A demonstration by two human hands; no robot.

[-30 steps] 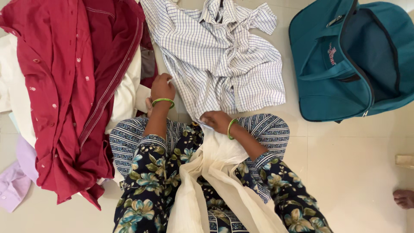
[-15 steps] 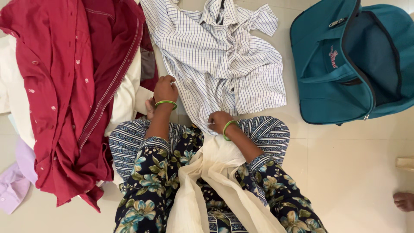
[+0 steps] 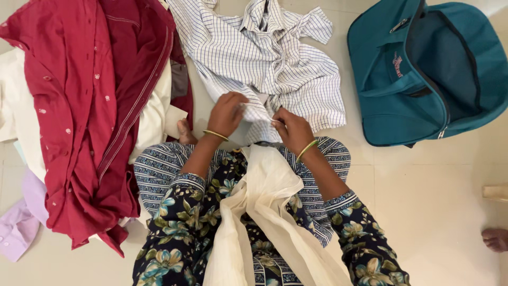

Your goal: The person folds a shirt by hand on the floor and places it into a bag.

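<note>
A white shirt with thin blue checks (image 3: 264, 58) lies crumpled on the tiled floor in front of me. My left hand (image 3: 227, 112) and my right hand (image 3: 292, 128) both pinch its near hem, close together, and lift the edge a little. Each wrist wears a green bangle. A cream scarf (image 3: 264, 212) hangs down over my lap, across my dark floral sleeves and patterned trousers.
A heap of red garments (image 3: 90, 106) over cream cloth lies at the left, with a lilac piece (image 3: 18, 222) at its lower edge. An open teal duffel bag (image 3: 423, 69) sits at the upper right. Another person's toes (image 3: 496, 239) show at the right edge.
My left hand moved right from the shirt's left edge to the middle of the hem. My right hand rose to meet it, and both now hold the hem gathered between them.
</note>
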